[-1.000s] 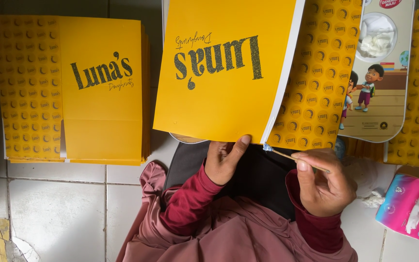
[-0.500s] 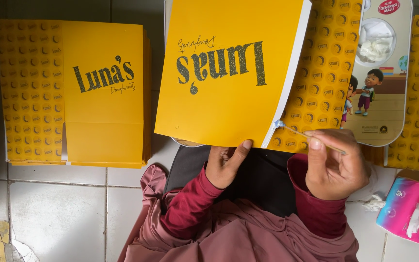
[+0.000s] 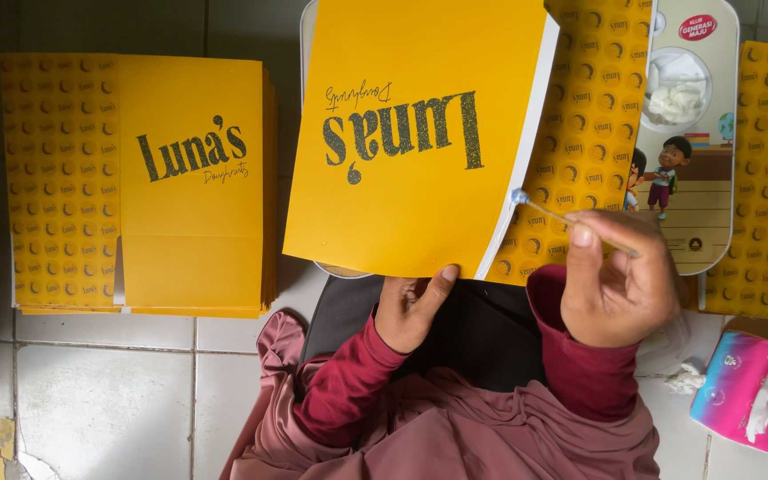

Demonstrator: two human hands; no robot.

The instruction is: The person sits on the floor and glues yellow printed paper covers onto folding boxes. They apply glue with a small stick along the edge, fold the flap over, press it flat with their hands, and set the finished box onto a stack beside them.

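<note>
A yellow sheet (image 3: 420, 142) is pinned by the left hand (image 3: 411, 307); a thin stick (image 3: 571, 220), possibly glue-tipped, is pinched in right hand (image 3: 620, 284) fingers beside its edge; finished stack (image 3: 140, 182) lies left.

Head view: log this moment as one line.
left hand: holds yellow box sheet by its lower edge | right hand: pinches thin stick, tip at sheet's white edge | stack of yellow sheets: left, on floor

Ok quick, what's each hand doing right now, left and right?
Left hand: closed on the bottom edge of the yellow folded box.
Right hand: closed, pinching a thin stick, tip at the box's edge.
</note>
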